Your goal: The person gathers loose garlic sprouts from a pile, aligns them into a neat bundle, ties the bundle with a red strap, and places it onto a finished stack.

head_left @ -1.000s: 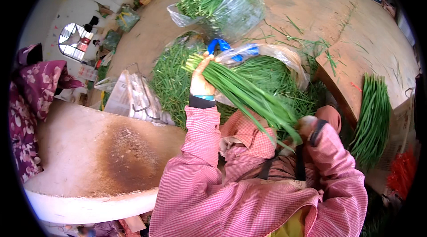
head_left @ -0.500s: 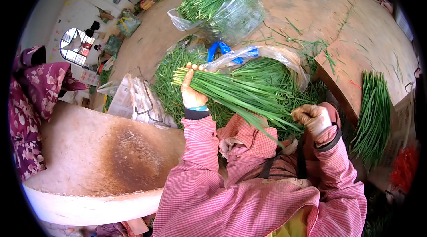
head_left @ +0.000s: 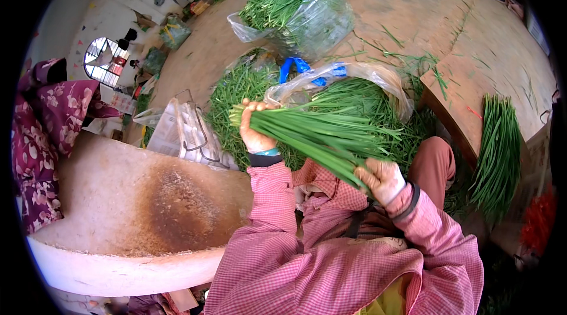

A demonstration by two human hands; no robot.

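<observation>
A loose bunch of garlic chives [head_left: 307,132] lies across in front of me, pale stem ends at the left and green tips at the right. My left hand [head_left: 255,127] is closed round the stem ends. My right hand [head_left: 381,180] is closed at the leaf tips, pinching some of them; part of its grip is hidden. Behind the bunch, a clear plastic bag [head_left: 404,97] with a blue strip lies open, with more chives [head_left: 354,93] in it. Loose green leaves [head_left: 233,93] are heaped to its left.
Farther off stands a clear bag [head_left: 331,19] packed with chives. At the right, a tied bunch [head_left: 499,155] lies by a wooden board [head_left: 458,87]. A stained, pale curved surface [head_left: 106,197] is on my left, beside a white basket [head_left: 171,132] and floral cloth [head_left: 50,114].
My right hand has moved left and down, from beside the leaf tips onto them. My left hand keeps its hold on the stem ends.
</observation>
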